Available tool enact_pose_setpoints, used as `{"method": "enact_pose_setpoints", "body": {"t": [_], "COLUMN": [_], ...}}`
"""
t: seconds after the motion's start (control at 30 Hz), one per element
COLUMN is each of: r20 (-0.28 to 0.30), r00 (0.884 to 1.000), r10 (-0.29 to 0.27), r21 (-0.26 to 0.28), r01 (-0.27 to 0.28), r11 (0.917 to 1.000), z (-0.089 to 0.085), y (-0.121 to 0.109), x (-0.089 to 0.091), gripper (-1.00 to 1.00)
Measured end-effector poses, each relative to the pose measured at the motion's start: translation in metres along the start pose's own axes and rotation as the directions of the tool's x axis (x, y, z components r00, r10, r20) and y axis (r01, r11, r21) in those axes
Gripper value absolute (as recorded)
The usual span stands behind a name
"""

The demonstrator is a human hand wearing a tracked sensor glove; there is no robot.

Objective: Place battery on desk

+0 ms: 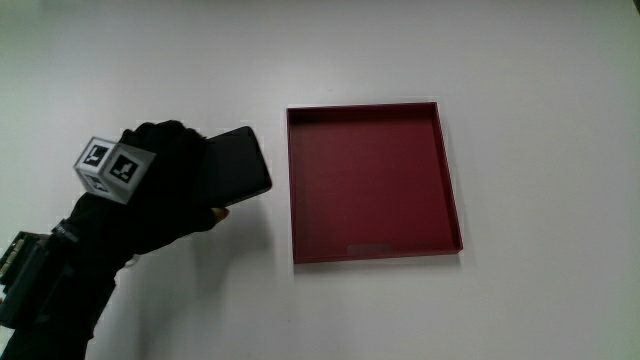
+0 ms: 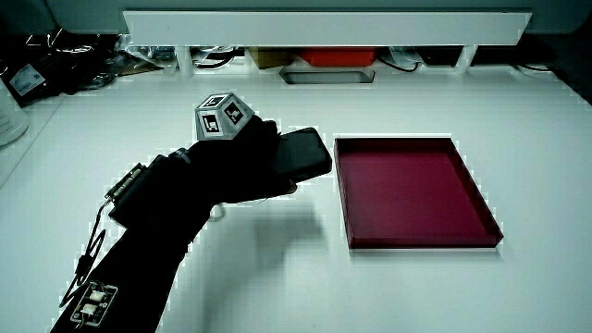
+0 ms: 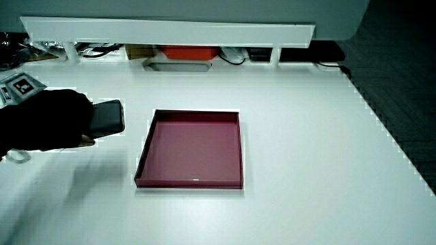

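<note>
The hand (image 1: 165,185) grips a flat black battery pack (image 1: 238,167) with its fingers curled around one end. The battery juts out toward the dark red tray (image 1: 372,250) and stays beside it, over the white desk (image 1: 200,300). In both side views the battery (image 2: 303,154) (image 3: 107,118) sticks out of the hand (image 2: 236,166) (image 3: 48,126); whether it rests on the desk or hovers just above it I cannot tell. The tray (image 2: 416,242) (image 3: 191,182) holds nothing.
A low white partition (image 2: 324,23) runs along the desk's edge farthest from the person, with an orange box (image 2: 338,57), a grey tray (image 3: 177,65) and cables (image 2: 65,65) under it. The forearm (image 1: 45,285) carries a small device with cords.
</note>
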Motion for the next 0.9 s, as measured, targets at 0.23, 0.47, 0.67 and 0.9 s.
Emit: {"method": "enact_pose_setpoints", "body": {"t": [0.23, 0.47, 0.67, 0.9], "r20": [-0.050, -0.040, -0.034, -0.030], "r00": [0.990, 0.976, 0.969, 0.963], "r10": [0.132, 0.213, 0.246, 0.269], "r21": [-0.075, -0.112, -0.129, -0.150], "r01": [-0.135, -0.216, -0.248, -0.270], "r11": [0.9880, 0.9699, 0.9601, 0.9511], "z": [-0.019, -0.036, -0.046, -0.056], "y": [-0.004, -0.004, -0.004, -0.004], "x": [-0.039, -0.063, -0.076, -0.085], "gripper": [0.00, 0.00, 0.00, 0.00]}}
